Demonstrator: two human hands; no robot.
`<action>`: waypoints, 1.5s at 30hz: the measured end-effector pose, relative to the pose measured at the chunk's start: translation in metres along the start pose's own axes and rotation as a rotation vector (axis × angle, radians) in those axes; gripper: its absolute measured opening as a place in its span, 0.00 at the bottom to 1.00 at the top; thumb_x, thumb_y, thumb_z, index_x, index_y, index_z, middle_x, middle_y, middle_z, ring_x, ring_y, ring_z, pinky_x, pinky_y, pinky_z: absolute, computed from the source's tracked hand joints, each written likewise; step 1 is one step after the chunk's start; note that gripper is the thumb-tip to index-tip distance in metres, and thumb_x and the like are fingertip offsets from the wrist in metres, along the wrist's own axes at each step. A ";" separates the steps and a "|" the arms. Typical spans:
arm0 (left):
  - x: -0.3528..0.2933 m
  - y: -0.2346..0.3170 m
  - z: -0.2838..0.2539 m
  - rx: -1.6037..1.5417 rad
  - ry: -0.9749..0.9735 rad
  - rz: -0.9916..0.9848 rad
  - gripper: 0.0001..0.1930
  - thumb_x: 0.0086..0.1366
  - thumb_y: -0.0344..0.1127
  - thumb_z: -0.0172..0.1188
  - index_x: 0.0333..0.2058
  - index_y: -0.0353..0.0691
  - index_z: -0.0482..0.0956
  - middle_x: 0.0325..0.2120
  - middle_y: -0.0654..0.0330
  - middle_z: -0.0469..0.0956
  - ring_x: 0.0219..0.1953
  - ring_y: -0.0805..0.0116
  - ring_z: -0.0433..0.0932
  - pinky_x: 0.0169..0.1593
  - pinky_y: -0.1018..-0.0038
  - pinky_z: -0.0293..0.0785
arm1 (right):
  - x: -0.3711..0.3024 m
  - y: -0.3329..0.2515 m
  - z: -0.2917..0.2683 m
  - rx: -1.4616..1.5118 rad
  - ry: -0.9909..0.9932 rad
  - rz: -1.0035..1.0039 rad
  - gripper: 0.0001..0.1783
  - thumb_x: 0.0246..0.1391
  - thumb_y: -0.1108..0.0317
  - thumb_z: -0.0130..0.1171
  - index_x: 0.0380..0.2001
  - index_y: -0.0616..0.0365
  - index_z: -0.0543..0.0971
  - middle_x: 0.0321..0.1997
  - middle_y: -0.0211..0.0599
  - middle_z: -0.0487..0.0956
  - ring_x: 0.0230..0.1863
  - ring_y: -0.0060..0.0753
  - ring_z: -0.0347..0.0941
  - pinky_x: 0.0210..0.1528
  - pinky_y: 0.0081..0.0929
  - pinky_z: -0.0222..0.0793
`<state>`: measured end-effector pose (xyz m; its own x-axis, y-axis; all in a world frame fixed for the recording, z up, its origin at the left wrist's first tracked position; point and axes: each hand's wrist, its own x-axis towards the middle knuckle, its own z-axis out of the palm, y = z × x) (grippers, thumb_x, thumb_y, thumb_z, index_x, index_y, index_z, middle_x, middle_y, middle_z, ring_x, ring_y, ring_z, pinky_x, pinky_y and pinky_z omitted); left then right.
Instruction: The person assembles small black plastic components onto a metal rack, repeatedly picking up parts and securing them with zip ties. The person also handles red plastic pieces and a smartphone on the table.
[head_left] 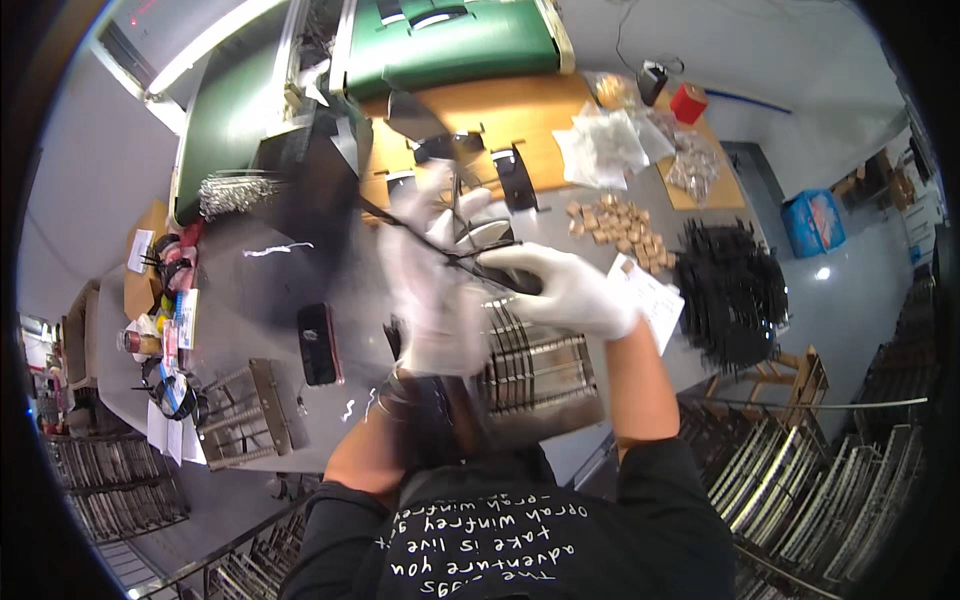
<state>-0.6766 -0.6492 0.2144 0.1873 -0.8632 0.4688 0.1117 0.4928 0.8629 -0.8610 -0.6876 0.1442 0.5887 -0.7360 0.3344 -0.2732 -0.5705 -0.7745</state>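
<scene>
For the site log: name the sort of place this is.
Probably an assembly workshop: gloved hands work at a grey bench beside a heap of black parts, small brown blocks and racks of metal frames.

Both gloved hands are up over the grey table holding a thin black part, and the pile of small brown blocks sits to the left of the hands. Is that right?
Not quite. In the head view the pile of small brown blocks lies to the right of the hands, not the left. The rest holds: left hand and right hand, both gloved, hold a thin black part over the grey table.
</scene>
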 end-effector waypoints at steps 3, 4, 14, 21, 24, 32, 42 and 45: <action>-0.009 0.034 -0.063 -0.806 0.120 -0.166 0.44 0.58 0.14 0.50 0.75 0.46 0.56 0.73 0.46 0.59 0.74 0.40 0.59 0.77 0.44 0.55 | -0.081 -0.012 -0.033 0.956 0.118 0.500 0.34 0.63 0.58 0.55 0.68 0.66 0.71 0.35 0.32 0.78 0.22 0.20 0.72 0.20 0.24 0.71; -0.009 0.035 -0.083 -0.682 0.073 -0.103 0.42 0.61 0.17 0.50 0.75 0.45 0.55 0.74 0.45 0.57 0.75 0.41 0.58 0.77 0.44 0.53 | -0.112 0.004 -0.013 0.990 0.262 0.499 0.34 0.67 0.48 0.51 0.62 0.68 0.75 0.31 0.29 0.78 0.16 0.15 0.65 0.16 0.19 0.64; -0.054 0.066 -0.154 -0.146 0.135 0.019 0.37 0.75 0.37 0.51 0.78 0.41 0.46 0.72 0.32 0.55 0.55 0.47 0.80 0.47 0.59 0.83 | -0.089 0.026 0.075 0.157 -0.002 0.715 0.36 0.74 0.43 0.44 0.73 0.59 0.62 0.46 0.49 0.81 0.36 0.33 0.81 0.36 0.38 0.80; -0.090 0.047 -0.169 -0.226 0.049 -0.058 0.29 0.79 0.41 0.45 0.74 0.38 0.56 0.66 0.30 0.64 0.57 0.43 0.77 0.51 0.59 0.81 | -0.076 -0.044 0.057 -0.687 -0.012 0.534 0.50 0.62 0.37 0.62 0.74 0.60 0.60 0.69 0.60 0.70 0.66 0.52 0.72 0.65 0.41 0.71; -0.118 0.039 -0.107 -0.413 0.132 -0.153 0.30 0.76 0.46 0.46 0.71 0.38 0.60 0.58 0.32 0.71 0.49 0.40 0.79 0.50 0.53 0.78 | -0.056 -0.114 0.056 -0.175 0.106 0.321 0.52 0.56 0.55 0.71 0.76 0.62 0.57 0.72 0.60 0.65 0.73 0.52 0.65 0.73 0.38 0.61; -0.090 0.070 -0.142 -0.867 0.081 -0.463 0.30 0.72 0.46 0.49 0.67 0.36 0.64 0.51 0.46 0.72 0.42 0.54 0.75 0.37 0.63 0.76 | -0.118 -0.043 0.024 0.831 0.217 0.667 0.29 0.65 0.51 0.56 0.57 0.65 0.75 0.32 0.35 0.80 0.26 0.22 0.73 0.30 0.19 0.70; -0.112 0.056 -0.114 -0.406 0.089 -0.530 0.37 0.77 0.56 0.45 0.71 0.29 0.61 0.62 0.42 0.72 0.48 0.57 0.77 0.42 0.66 0.78 | -0.098 0.029 0.044 0.659 0.177 0.757 0.28 0.76 0.48 0.45 0.67 0.54 0.70 0.49 0.37 0.83 0.21 0.24 0.75 0.23 0.20 0.71; -0.111 0.061 -0.115 -0.353 -0.016 -0.465 0.37 0.76 0.56 0.46 0.71 0.30 0.61 0.62 0.42 0.72 0.49 0.57 0.77 0.43 0.67 0.78 | -0.107 0.036 0.038 0.944 0.211 0.718 0.27 0.76 0.50 0.44 0.67 0.56 0.70 0.49 0.36 0.82 0.24 0.22 0.76 0.23 0.20 0.72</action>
<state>-0.5782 -0.5101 0.1935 0.0263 -0.9978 0.0610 0.4973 0.0660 0.8651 -0.9046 -0.6156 0.0604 0.3703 -0.8719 -0.3205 0.2288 0.4200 -0.8782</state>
